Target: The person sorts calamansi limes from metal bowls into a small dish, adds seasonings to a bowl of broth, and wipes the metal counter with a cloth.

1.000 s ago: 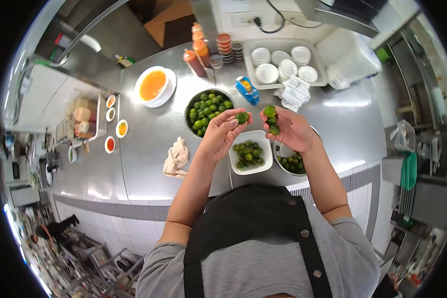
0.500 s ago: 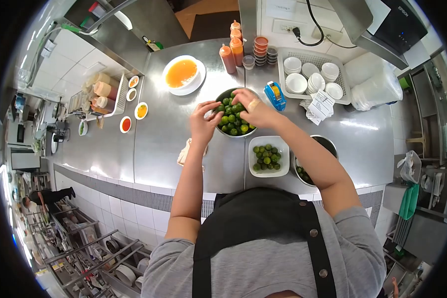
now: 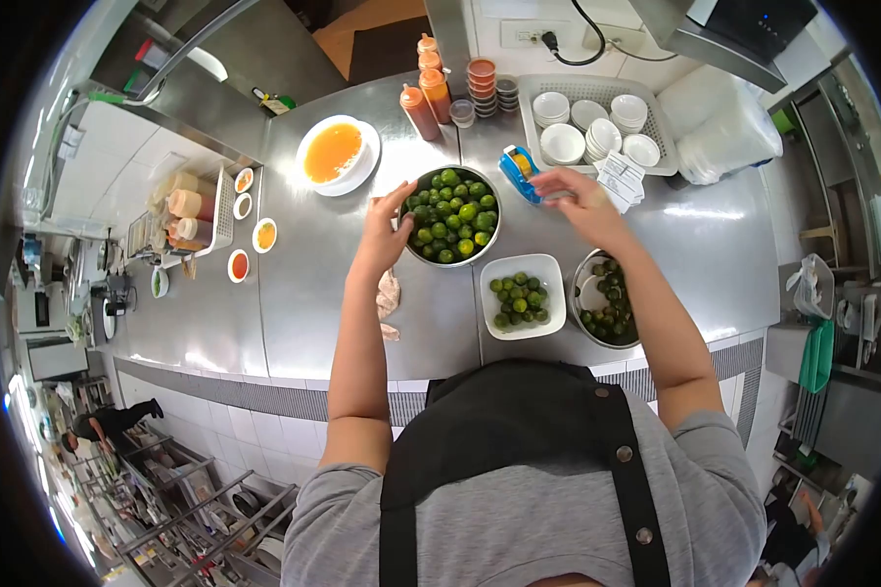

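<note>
A round metal bowl (image 3: 500,227) full of small green limes (image 3: 447,210) stands on the steel counter before me. My left hand (image 3: 386,230) is at its left rim, thumb and fingers apart, with nothing seen in it. To the right of the bowl, my right hand (image 3: 585,207) is in the air beside a blue tape dispenser (image 3: 520,174), fingers stretched out; no lime shows in it. Nearer to me, a white square dish (image 3: 488,323) has more limes. A second metal bowl (image 3: 579,318), partly behind my right forearm, contains limes and a pale round thing.
A bowl of orange liquid (image 3: 333,154) stands at the back left, with sauce bottles (image 3: 421,112) right of it. A basket of small white bowls (image 3: 668,127) and paper slips (image 3: 621,181) lie back right. A crumpled cloth (image 3: 389,293) lies by my left forearm.
My right hand has left the limes in the metal bowl and moved right, to the tape dispenser. My left hand has drawn back from the limes to the bowl's left rim.
</note>
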A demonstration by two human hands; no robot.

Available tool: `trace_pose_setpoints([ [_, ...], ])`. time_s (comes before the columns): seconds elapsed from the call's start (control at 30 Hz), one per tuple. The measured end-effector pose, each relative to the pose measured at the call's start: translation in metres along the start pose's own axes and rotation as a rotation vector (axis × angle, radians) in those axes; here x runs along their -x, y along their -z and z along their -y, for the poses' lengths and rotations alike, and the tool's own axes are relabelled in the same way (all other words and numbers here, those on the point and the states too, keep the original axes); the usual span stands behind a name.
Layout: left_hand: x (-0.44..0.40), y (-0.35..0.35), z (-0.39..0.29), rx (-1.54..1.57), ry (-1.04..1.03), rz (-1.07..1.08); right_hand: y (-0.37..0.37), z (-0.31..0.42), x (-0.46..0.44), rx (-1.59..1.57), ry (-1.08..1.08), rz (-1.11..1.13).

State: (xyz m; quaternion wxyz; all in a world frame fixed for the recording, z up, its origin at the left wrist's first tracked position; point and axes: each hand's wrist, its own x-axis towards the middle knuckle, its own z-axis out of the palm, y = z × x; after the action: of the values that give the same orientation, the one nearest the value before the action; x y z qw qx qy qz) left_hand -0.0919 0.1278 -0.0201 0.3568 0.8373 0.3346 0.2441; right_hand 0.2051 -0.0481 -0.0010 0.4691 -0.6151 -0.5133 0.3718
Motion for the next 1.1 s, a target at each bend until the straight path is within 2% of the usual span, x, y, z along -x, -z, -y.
trace_pose_setpoints([
  [0.07,0.000,0.000,-0.004,-0.054,-0.064,-0.050,0.026,0.007,0.029,-0.005,-0.070,-0.034],
  [0.17,0.012,-0.012,-0.019,-0.237,0.039,0.036,0.057,0.006,0.073,0.050,-0.169,-0.081],
  [0.2,0.018,-0.020,-0.024,-0.292,0.014,-0.017,0.064,0.004,0.086,0.074,-0.194,-0.099],
  [0.3,0.025,-0.038,-0.020,-0.365,-0.038,-0.075,0.075,-0.001,0.117,0.122,-0.261,-0.149],
  [0.43,0.030,-0.034,-0.024,-0.336,0.029,-0.050,0.072,-0.001,0.140,0.081,-0.310,-0.224],
  [0.63,0.043,-0.030,-0.023,-0.212,0.054,0.030,0.058,-0.006,0.148,0.045,-0.316,-0.248],
  [0.83,0.042,-0.033,-0.036,0.263,0.268,0.051,0.045,0.001,0.143,0.097,-0.297,-0.217],
  [0.97,0.054,-0.054,-0.084,0.321,0.144,0.324,0.043,0.006,0.144,0.112,-0.303,-0.190],
  [1.0,0.060,-0.066,-0.090,0.245,0.107,0.372,0.044,-0.006,0.146,0.131,-0.272,-0.178],
  [1.07,0.071,-0.093,-0.093,0.126,0.053,0.449,0.051,-0.015,0.148,0.192,-0.461,-0.097],
  [1.1,0.075,-0.104,-0.092,0.084,-0.020,0.406,0.054,-0.020,0.151,0.218,-0.557,-0.059],
])
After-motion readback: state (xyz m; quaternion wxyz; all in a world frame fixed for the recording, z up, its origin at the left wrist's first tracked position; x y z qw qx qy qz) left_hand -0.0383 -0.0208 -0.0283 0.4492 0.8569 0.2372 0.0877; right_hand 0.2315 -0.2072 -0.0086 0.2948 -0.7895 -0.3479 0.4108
